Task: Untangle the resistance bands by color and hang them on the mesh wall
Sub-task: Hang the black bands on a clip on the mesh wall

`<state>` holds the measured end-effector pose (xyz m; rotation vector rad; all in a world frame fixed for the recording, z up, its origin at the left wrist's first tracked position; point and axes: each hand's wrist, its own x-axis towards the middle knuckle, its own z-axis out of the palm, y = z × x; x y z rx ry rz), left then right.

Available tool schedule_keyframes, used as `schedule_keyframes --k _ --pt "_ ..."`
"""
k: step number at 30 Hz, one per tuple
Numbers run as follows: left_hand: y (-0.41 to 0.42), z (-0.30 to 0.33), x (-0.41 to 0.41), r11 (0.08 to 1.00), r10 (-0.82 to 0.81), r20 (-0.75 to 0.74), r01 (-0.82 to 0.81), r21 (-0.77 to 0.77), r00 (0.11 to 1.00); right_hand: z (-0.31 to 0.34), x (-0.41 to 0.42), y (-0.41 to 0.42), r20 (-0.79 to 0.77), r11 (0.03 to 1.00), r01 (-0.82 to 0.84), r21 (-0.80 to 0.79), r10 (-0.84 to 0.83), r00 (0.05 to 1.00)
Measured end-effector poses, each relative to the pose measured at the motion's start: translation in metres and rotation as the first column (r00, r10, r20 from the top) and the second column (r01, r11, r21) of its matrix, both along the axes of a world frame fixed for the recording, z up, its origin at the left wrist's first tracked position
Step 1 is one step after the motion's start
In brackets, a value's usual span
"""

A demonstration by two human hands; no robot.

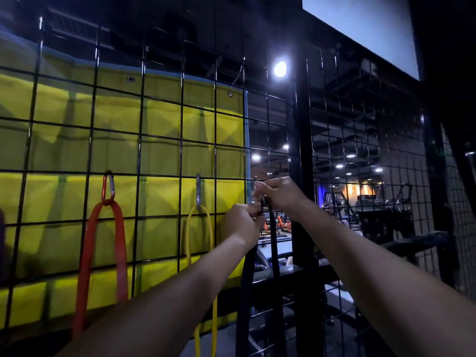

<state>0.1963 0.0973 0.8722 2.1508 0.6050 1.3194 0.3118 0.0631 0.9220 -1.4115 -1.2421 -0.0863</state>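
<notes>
A black wire mesh wall (140, 124) fills the view. An orange band (121, 253) hangs from an orange carabiner (108, 188) at the left. A thin yellow band (188, 243) hangs from a grey hook (198, 193) in the middle. A black band (274, 253) hangs down at the right of these. My left hand (242, 222) grips the top of the black band. My right hand (279, 193) pinches a small metal clip at the mesh wire just above it. The clip is mostly hidden by my fingers.
A yellow banner (159, 119) hangs behind the mesh. A thick black post (304, 150) stands just right of my hands, with more mesh beyond it. Gym machines (386, 215) and ceiling lights show through the mesh.
</notes>
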Motion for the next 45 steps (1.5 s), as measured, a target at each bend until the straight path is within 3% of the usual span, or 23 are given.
schedule_keyframes --k 5,10,14,19,23,26,31,36,39,45 --pt "-0.003 -0.018 -0.008 0.996 -0.083 0.019 0.084 -0.041 0.996 -0.033 -0.009 -0.025 0.11 1.0 -0.006 -0.028 0.009 0.994" --pt "-0.012 -0.042 -0.018 0.999 -0.042 -0.008 0.042 -0.021 0.999 -0.075 -0.018 -0.04 0.084 0.997 0.026 -0.072 -0.02 0.996" --pt "-0.026 -0.052 -0.026 0.998 -0.054 -0.067 0.051 -0.043 0.996 -0.101 -0.021 -0.038 0.207 0.975 0.138 -0.175 -0.1 0.973" --pt "-0.032 -0.069 -0.033 0.994 -0.065 -0.108 0.055 -0.096 0.992 -0.117 -0.018 -0.045 0.369 0.949 0.309 -0.065 -0.265 0.891" --pt "-0.04 -0.069 -0.032 0.909 -0.278 0.001 0.263 -0.323 0.961 -0.113 -0.016 -0.066 0.281 0.968 0.249 -0.016 -0.235 0.931" --pt "-0.039 -0.069 -0.026 0.891 -0.288 -0.002 0.267 -0.367 0.958 -0.113 -0.017 -0.071 0.231 0.977 0.212 -0.027 -0.201 0.952" --pt "-0.031 -0.075 -0.032 0.953 -0.131 -0.107 0.095 -0.287 0.986 -0.128 -0.032 -0.066 0.25 0.968 0.211 -0.137 -0.173 0.953" --pt "-0.02 -0.081 -0.031 0.95 -0.158 -0.112 0.12 -0.289 0.981 -0.137 -0.034 -0.066 0.234 0.958 0.237 -0.162 -0.196 0.952" --pt "-0.021 -0.085 -0.03 0.975 -0.114 -0.175 0.076 -0.208 0.978 -0.14 -0.036 -0.067 0.281 0.94 0.278 -0.196 -0.218 0.935" --pt "-0.026 -0.092 -0.035 0.985 -0.067 -0.217 0.029 -0.17 0.974 -0.147 -0.044 -0.075 0.173 0.954 0.191 -0.233 -0.152 0.973"
